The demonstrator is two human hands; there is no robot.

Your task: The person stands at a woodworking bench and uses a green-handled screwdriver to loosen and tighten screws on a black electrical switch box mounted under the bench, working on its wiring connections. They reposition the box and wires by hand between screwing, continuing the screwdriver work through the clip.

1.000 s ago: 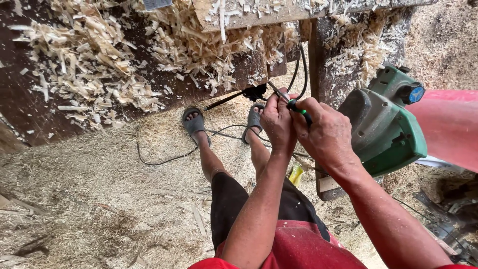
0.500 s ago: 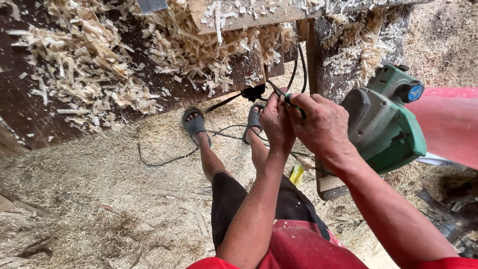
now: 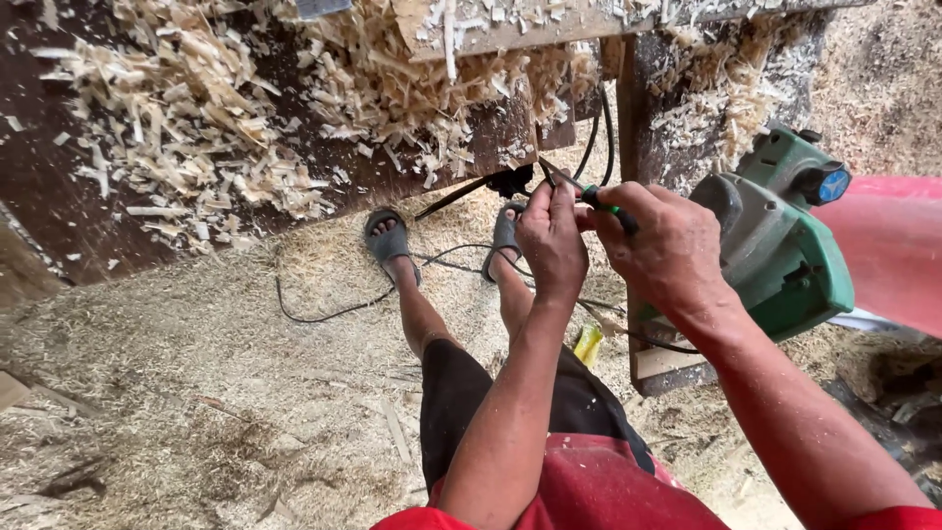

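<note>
Two hands are held close together above the sawdust-covered floor [image 3: 196,393]. The right hand [image 3: 667,250] is closed around a green-handled screwdriver [image 3: 599,201], its thin shaft pointing up and left — toward the far workbench. The left hand [image 3: 551,236] is pinched shut at the shaft, fingertips touching it. A green power planer [image 3: 775,245] sits just right of the hands, and wood shavings [image 3: 177,137] are heaped on the bench at far left.

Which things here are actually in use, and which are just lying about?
In use: left hand, right hand, the small green-handled tool they grip.

Lying about: green power planer, wood shavings, black cable on the floor, yellow object.
</note>
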